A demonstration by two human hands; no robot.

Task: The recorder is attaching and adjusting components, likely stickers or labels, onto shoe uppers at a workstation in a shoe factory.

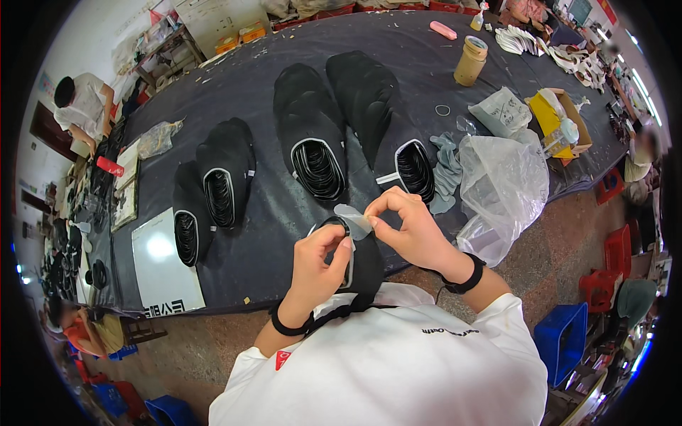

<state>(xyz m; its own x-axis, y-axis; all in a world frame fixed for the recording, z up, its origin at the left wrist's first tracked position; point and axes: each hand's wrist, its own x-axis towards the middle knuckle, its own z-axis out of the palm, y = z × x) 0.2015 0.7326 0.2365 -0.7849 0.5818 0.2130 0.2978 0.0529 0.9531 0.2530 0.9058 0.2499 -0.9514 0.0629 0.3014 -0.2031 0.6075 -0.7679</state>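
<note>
Close to the table's near edge, my left hand [323,259] is closed around the edge of a black fabric piece [368,263] with a pale-edged opening, which looks like a shoe upper. My right hand [405,227] pinches a small translucent white film piece [353,219] between thumb and forefinger. The film lies between my two hands, over the far end of the black piece; whether it is stuck there I cannot tell. Just beyond are nested stacks of black shoe uppers, one [312,135] in the middle and another [387,121] to its right.
Smaller upper stacks [227,170] stand left, beside a white board [160,263]. To the right lie a clear plastic bag [504,184], a grey cloth [445,170], a yellow box [561,121] and a tan jar [471,60]. A blue crate [561,341] is on the floor. Another person [85,106] works far left.
</note>
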